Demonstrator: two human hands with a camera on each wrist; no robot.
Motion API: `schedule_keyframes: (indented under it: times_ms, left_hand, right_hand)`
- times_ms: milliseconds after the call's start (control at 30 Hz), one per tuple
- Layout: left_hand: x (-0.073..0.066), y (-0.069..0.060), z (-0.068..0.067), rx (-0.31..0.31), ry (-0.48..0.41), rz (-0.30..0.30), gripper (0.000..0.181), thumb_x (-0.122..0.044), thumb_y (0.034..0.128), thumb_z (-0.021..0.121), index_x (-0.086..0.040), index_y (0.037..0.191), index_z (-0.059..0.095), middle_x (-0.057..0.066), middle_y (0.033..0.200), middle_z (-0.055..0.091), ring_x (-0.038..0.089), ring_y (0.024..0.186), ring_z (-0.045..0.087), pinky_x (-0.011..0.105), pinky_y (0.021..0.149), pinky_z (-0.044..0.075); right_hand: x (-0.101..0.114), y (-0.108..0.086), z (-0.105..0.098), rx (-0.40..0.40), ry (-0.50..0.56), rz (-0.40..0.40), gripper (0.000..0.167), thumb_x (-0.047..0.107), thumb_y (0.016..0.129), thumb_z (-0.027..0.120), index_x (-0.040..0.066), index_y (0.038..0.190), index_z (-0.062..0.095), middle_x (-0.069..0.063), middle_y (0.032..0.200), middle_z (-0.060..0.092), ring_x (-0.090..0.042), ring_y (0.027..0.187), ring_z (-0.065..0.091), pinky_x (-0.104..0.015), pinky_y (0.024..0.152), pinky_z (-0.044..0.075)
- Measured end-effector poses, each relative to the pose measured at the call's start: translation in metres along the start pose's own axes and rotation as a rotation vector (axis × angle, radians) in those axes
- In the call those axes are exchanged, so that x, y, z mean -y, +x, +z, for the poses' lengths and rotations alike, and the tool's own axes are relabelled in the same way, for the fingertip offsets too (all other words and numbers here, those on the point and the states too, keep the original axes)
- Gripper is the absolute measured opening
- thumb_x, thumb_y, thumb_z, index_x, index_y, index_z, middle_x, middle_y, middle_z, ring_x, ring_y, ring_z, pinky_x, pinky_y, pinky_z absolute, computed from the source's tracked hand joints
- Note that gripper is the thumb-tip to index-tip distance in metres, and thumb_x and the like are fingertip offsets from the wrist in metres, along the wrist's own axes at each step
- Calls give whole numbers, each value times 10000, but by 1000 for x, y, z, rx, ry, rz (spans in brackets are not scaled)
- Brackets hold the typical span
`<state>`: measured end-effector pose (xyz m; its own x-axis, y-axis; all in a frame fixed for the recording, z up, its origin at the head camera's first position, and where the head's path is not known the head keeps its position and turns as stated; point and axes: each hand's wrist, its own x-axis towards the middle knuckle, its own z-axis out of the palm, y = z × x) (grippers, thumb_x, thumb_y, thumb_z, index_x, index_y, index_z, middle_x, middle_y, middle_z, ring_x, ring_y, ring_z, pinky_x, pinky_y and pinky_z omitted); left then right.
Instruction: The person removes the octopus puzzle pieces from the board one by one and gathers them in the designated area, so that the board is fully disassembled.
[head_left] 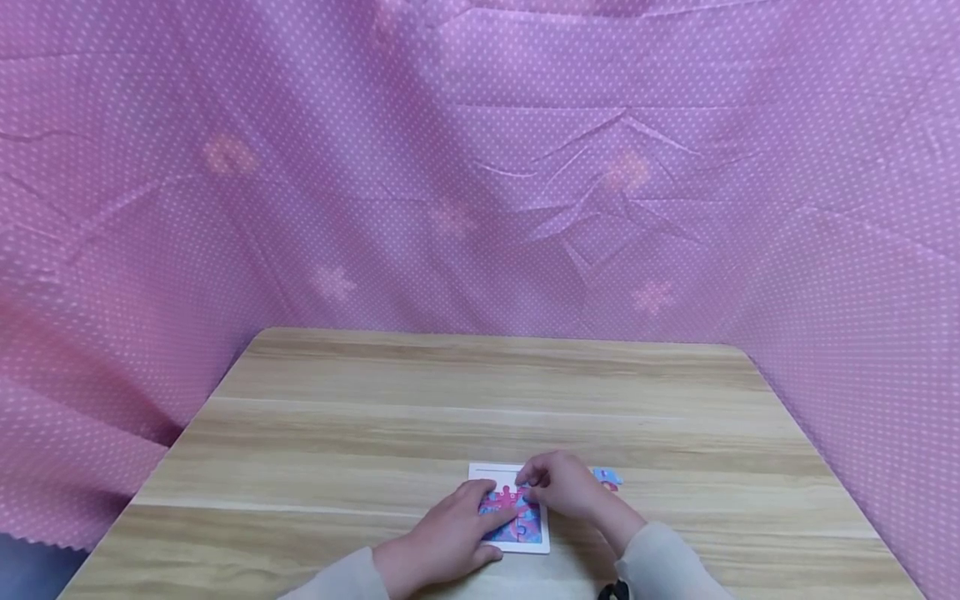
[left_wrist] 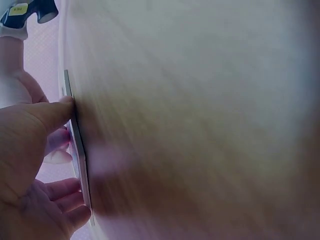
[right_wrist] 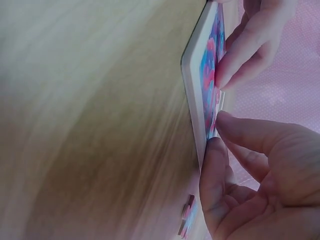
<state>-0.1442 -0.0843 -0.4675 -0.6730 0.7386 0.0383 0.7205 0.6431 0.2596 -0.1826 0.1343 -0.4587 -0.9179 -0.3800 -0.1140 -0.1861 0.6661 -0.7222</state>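
A jigsaw puzzle tray [head_left: 536, 547] with a white border lies on the table, partly filled with pink, blue and purple pieces. My left hand [head_left: 448, 533] holds it at the left side, the thumb by the near edge, one finger stretched across the picture. Close up in the left wrist view, the left fingers [left_wrist: 65, 195] touch the tray's edge. At the upper right of the tray, my right hand [head_left: 566, 485] pinches a puzzle piece [head_left: 522, 490] between thumb and forefinger. The fingers cover much of that piece, in the right wrist view too.
Beside the right hand lie loose puzzle pieces [head_left: 607, 477], partly hidden by that hand; they also show low in the right wrist view. The wood-grain table [head_left: 480, 392] has pink dotted cloth [head_left: 480, 208] hanging behind it and at both sides.
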Motion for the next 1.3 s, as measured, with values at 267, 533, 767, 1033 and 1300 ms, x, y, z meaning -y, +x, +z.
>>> schedule_keyframes:
  times_ms: [267, 533, 767, 1033, 1300]
  left_hand:
    - [-4, -1, -4, 14, -2, -9, 539, -405, 886, 653, -272, 1390, 514, 161, 1353, 424, 271, 1237, 415, 367, 1002, 403]
    - [-3, 1, -2, 46, -14, -28, 540, -431, 898, 625, -292, 1403, 491, 151, 1384, 401, 265, 1256, 396, 385, 1008, 398]
    - [-2, 1, 0, 46, -28, -34, 547, -426, 896, 631, -309, 1409, 479, 149, 1390, 395, 267, 1269, 387, 395, 1004, 402]
    - [-2, 1, 0, 72, -30, -48, 550, -438, 897, 627, -320, 1411, 472, 139, 1401, 384, 265, 1276, 374, 400, 1013, 393]
    - [-1, 1, 2, 87, -36, -60, 548, -452, 900, 615, -338, 1414, 462, 129, 1413, 375, 259, 1284, 366, 405, 1011, 395]
  right_hand:
    - [1, 0, 1, 1, -35, -11, 152, 40, 788, 740, 140, 901, 722, 90, 766, 603, -100, 708, 530, -278, 654, 463]
    - [5, -3, 0, -19, -54, 42, 151, 62, 783, 768, 168, 881, 725, -43, 913, 489, -159, 750, 495, -291, 620, 443]
    - [1, -1, 1, -32, -32, 43, 238, 32, 774, 763, 170, 950, 681, -16, 899, 529, -163, 763, 505, -295, 637, 457]
    - [-4, -1, -3, -90, 47, 39, 257, -11, 781, 727, 113, 999, 667, 19, 874, 580, -167, 816, 553, -314, 700, 505]
    - [-6, -2, -4, -86, 71, 56, 204, -1, 799, 716, 112, 967, 697, 27, 839, 586, -157, 800, 555, -300, 679, 509]
